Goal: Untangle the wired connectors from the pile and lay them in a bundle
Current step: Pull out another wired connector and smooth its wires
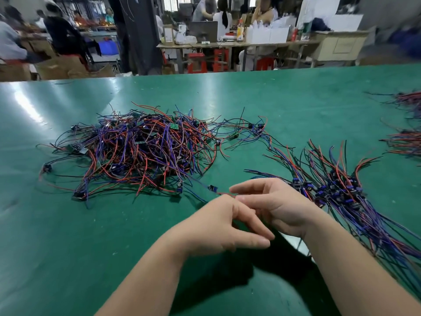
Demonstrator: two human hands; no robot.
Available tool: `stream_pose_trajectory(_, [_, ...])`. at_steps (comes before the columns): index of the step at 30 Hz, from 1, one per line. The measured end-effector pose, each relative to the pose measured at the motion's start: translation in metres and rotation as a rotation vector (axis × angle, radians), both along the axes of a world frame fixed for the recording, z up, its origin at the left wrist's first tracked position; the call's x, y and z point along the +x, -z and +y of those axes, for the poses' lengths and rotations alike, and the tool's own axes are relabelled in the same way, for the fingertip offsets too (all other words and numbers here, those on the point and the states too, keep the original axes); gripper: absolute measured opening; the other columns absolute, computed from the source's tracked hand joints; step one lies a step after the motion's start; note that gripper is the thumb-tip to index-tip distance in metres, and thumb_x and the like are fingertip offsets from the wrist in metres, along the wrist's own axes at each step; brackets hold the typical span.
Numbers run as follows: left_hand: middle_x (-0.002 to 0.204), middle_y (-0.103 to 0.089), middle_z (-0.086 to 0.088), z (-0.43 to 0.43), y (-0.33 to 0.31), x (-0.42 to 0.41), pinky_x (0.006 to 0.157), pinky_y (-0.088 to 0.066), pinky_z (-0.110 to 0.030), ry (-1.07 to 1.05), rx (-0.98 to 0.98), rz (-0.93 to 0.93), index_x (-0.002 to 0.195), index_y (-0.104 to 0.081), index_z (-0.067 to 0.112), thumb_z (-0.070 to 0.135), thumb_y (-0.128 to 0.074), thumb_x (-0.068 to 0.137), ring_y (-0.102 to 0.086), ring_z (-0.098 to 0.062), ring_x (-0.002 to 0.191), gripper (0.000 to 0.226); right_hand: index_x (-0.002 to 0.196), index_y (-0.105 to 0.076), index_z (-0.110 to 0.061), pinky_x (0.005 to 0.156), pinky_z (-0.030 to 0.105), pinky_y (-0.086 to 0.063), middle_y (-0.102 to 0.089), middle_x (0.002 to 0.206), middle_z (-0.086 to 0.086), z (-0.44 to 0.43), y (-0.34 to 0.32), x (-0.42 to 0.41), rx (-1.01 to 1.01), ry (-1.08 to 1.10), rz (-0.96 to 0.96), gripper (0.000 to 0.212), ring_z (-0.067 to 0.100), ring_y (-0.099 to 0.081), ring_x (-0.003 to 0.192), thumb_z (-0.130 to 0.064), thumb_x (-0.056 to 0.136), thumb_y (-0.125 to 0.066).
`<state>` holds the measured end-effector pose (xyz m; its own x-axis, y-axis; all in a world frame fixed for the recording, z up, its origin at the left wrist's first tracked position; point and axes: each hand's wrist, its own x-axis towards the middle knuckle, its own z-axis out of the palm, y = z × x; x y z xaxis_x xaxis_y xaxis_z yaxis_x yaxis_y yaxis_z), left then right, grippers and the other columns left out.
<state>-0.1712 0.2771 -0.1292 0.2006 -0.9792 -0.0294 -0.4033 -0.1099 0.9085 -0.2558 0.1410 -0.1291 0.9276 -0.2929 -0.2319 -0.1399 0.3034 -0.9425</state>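
A tangled pile [141,149] of red, purple and black wired connectors lies on the green table [68,236] at centre left. To the right, a sorted bundle [337,188] lies with its blue connectors grouped and its wires fanning out. My left hand [218,226] and my right hand [275,206] meet in front of the pile. Between their fingertips they pinch a thin red wire [224,194]. It leads to a small blue connector [212,188] just beyond my fingers, which trails back into the pile.
A few loose wired connectors [255,128] lie right of the pile. More wire bundles [407,124] sit at the table's far right edge. Beyond the table, people work at benches with red stools [197,62] and cardboard boxes.
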Motion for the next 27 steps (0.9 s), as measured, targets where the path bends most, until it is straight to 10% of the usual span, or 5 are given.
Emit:
stream_pose_trajectory(6, [0.084, -0.072, -0.004, 0.004, 0.000, 0.012, 0.043, -0.046, -0.019, -0.184, 0.248, 0.252, 0.085, -0.066, 0.014, 0.017, -0.062, 0.090, -0.066, -0.012, 0.056, 0.007, 0.069, -0.077, -0.014, 0.051, 0.013, -0.049, -0.073, 0.075, 0.008, -0.011, -0.006, 0.000, 0.102, 0.200, -0.174, 0.017, 0.010, -0.066, 0.057, -0.004, 0.059, -0.069])
stream_pose_trajectory(11, [0.102, -0.072, -0.004, -0.009, -0.002, 0.027, 0.063, -0.054, -0.026, -0.618, -0.107, 0.631, 0.100, -0.058, 0.014, 0.034, -0.040, 0.100, -0.070, -0.015, 0.078, 0.027, 0.072, -0.077, -0.014, 0.052, 0.015, -0.050, -0.073, 0.075, 0.010, -0.010, -0.008, -0.005, 0.054, 0.110, -0.216, 0.019, 0.012, -0.066, 0.057, -0.001, 0.060, -0.069])
stream_pose_trajectory(19, [0.083, -0.072, 0.001, -0.010, -0.003, 0.027, 0.072, -0.057, -0.026, -0.508, -0.460, 0.997, 0.105, -0.064, 0.011, 0.031, -0.049, 0.084, -0.072, -0.013, 0.079, 0.032, 0.101, -0.075, -0.009, 0.059, 0.017, -0.054, -0.072, 0.101, 0.016, -0.014, -0.017, -0.023, 0.079, -0.327, -0.129, 0.031, 0.025, -0.072, 0.085, -0.024, 0.074, -0.077])
stream_pose_trajectory(23, [0.072, -0.067, 0.003, -0.002, -0.010, 0.029, 0.054, -0.056, -0.023, -0.353, -0.425, 1.160, 0.102, -0.072, 0.010, 0.035, -0.051, 0.079, -0.058, -0.005, 0.045, 0.039, 0.077, -0.078, -0.014, 0.034, 0.009, -0.039, -0.069, 0.065, 0.004, -0.028, -0.023, -0.024, 0.135, 0.071, -0.220, 0.026, 0.005, -0.056, 0.040, -0.031, 0.077, -0.060])
stream_pose_trajectory(27, [0.068, -0.066, 0.005, -0.006, -0.008, 0.014, 0.043, -0.048, -0.018, -0.254, -0.285, 1.038, 0.117, -0.054, 0.020, 0.038, -0.054, 0.076, -0.042, -0.001, 0.037, 0.045, 0.081, -0.078, -0.010, 0.051, 0.010, -0.045, -0.063, 0.068, 0.002, -0.020, -0.012, -0.010, 0.048, 0.111, -0.131, 0.023, 0.005, -0.052, 0.053, -0.026, 0.073, -0.062])
